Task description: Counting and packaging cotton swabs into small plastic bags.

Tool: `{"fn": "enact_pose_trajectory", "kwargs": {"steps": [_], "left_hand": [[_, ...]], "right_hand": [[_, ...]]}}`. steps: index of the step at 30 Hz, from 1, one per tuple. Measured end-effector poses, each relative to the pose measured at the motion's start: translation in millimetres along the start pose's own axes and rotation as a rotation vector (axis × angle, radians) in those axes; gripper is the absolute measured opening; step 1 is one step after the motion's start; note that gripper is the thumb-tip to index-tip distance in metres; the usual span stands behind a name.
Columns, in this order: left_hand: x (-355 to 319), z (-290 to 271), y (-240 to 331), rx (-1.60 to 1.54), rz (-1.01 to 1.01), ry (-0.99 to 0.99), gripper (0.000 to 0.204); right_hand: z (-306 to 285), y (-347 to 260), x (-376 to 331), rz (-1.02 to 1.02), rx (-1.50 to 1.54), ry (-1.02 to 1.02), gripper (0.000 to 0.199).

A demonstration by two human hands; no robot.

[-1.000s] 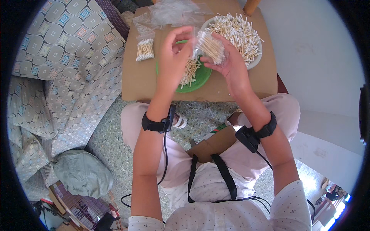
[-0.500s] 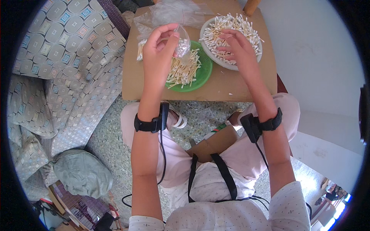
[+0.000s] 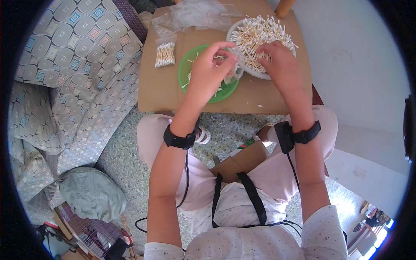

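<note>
My left hand (image 3: 213,66) is closed on the edge of a small clear plastic bag (image 3: 236,71), held over the right side of a green plate (image 3: 216,97). Loose cotton swabs (image 3: 189,78) lie in that plate, mostly hidden behind the hand. My right hand (image 3: 279,63) reaches into a white bowl (image 3: 289,65) heaped with wooden-stick cotton swabs (image 3: 255,34). Its fingers and thumb are curled around some swabs at the near side of the heap; the grip itself is partly hidden.
A filled bag of cotton swabs (image 3: 165,52) lies left of the plate. Flat clear bags (image 3: 197,15) are piled at the far edge of the cardboard-topped table (image 3: 160,93). A wooden post (image 3: 284,8) and a pale wall (image 3: 346,56) border the right side.
My left hand has moved right with the plastic bag, from over the plate toward the bowl, uncovering the filled bag. My right hand has curled its fingers down into the swabs.
</note>
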State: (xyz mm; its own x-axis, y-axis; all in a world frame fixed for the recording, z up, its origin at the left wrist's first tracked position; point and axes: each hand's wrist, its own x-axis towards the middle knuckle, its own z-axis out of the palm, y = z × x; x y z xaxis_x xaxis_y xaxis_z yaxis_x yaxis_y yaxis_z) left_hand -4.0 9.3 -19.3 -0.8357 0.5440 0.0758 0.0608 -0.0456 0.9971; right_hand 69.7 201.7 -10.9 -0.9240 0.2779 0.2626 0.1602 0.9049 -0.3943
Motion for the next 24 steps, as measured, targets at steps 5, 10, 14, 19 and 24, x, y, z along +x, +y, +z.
{"fn": "enact_pose_trajectory", "kwargs": {"steps": [5,10,14,19,24], "left_hand": [[1.6,5.9,0.7,0.218,0.166,0.08,0.023],[4.9,-13.7,21.1,0.184,0.188,0.226,0.023],[5.4,-22.2,18.1,0.148,0.2,0.257,0.025],[5.4,-17.2,15.4,0.185,0.174,0.237,0.025],[0.2,0.6,17.2,0.242,0.212,0.154,0.02]], "right_hand": [[-4.3,-8.9,-0.6,0.047,-0.047,-0.068,0.007],[-3.5,1.5,-4.6,-0.029,-0.123,-0.057,0.005],[-1.2,2.0,-1.5,-0.065,-0.11,-0.009,0.006],[-23.8,-31.0,2.5,0.061,0.227,0.058,0.009],[-20.8,-34.4,2.2,0.104,0.931,-0.001,0.013]]}}
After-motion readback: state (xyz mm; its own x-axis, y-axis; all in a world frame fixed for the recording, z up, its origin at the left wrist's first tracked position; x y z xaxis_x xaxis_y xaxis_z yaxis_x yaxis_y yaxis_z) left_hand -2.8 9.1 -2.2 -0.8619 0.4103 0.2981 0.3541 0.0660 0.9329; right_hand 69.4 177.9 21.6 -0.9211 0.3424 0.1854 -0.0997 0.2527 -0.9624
